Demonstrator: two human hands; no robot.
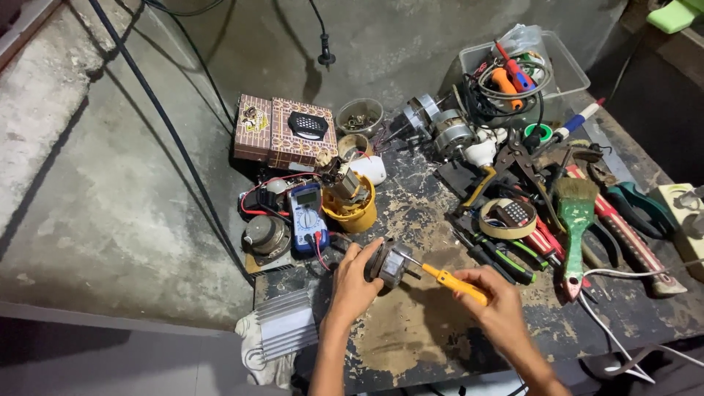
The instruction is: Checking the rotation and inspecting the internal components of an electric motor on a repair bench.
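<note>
The left hand (pixel 356 282) grips the small round motor (pixel 391 264), the right hand (pixel 493 299) grips a yellow screwdriver (pixel 449 280), whose tip might slip and poke fingers.

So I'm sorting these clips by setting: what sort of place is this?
Likely a small repair workshop: a worn bench strewn with hand tools, a multimeter, and a small motor held against a yellow screwdriver.

Screwdriver (pixel 455 281) tip hidden inside the motor part (pixel 391 264).
</note>
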